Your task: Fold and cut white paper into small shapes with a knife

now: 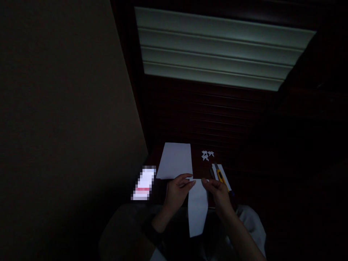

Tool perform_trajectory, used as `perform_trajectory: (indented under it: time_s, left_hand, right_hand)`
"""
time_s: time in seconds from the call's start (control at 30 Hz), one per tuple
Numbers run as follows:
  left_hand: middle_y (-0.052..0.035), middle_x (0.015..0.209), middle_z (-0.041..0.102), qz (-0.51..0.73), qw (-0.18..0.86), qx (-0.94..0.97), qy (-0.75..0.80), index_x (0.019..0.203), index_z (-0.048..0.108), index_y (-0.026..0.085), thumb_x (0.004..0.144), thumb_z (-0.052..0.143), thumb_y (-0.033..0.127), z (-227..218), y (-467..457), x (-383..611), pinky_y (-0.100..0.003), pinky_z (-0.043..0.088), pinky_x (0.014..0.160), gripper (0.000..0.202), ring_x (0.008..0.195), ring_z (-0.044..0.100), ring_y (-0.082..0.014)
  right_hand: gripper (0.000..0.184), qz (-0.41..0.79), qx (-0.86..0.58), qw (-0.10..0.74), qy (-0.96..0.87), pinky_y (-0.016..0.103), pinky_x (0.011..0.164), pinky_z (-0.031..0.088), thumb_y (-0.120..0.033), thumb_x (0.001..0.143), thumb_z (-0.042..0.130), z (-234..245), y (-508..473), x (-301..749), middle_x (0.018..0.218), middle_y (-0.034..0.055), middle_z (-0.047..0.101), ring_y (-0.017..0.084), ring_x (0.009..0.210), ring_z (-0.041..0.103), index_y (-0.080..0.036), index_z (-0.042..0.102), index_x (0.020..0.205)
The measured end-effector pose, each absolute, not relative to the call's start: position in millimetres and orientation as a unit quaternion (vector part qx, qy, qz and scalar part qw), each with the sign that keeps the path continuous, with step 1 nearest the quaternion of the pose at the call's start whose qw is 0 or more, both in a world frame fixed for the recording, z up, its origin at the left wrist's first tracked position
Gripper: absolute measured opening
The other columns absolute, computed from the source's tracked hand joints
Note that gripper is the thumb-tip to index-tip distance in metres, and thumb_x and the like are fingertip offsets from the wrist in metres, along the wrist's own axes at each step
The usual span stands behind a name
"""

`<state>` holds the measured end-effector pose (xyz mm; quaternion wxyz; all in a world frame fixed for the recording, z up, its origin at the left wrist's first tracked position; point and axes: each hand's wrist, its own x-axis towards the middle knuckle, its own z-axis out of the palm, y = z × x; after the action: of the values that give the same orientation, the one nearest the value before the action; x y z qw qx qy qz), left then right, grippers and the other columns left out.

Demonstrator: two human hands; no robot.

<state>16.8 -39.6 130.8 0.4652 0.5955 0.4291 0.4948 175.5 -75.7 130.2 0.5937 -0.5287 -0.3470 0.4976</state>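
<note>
A long strip of white paper (198,208) hangs between my two hands, over the table's near edge and my lap. My left hand (176,190) pinches its top left corner between thumb and fingers. At the top right corner, my right hand (219,192) grips the paper the same way. Just beyond the left hand lies a larger white sheet (176,159), flat on the dark table. A yellow utility knife (220,177) rests on a narrow piece of white paper (226,177) beside my right hand. Several small folded or cut white paper pieces (206,155) sit farther back.
A lit phone (144,184), its screen blurred out, lies at the table's left. A plain wall (81,90) rises along the left side. Behind the table stands dark slatted wood (206,108) with a pale slatted panel (217,50) above. The room is dim.
</note>
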Motion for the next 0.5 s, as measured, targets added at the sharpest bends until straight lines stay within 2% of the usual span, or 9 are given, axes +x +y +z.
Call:
perform_trajectory:
  time_s: [0.33,0.5]
  left_hand:
    - [-0.0042,0.076,0.072,0.495,0.471,0.593,0.426,0.091,0.070,0.017,0.074,0.068,0.035,127.2,-38.3,17.9,-0.023,0.053,0.064,0.025,0.071,0.068,-0.0176]
    - [-0.0051,0.081,0.073,0.501,0.466,0.591,0.427,0.088,0.071,0.017,0.074,0.069,0.035,128.0,-38.0,18.5,-0.025,0.055,0.067,0.023,0.074,0.069,-0.0190]
  right_hand:
    - [0.028,0.492,-0.530,0.595,-0.351,0.026,0.056,0.042,-0.043,0.067,0.074,132.9,-76.5,176.2,0.060,0.0009,0.065,0.015,0.056,0.056,-0.015,0.070,0.066]
    - [0.032,0.479,-0.538,0.593,-0.359,0.025,0.053,0.040,-0.046,0.067,0.074,136.2,-76.7,174.4,0.058,0.0000,0.063,0.014,0.053,0.054,-0.016,0.066,0.060]
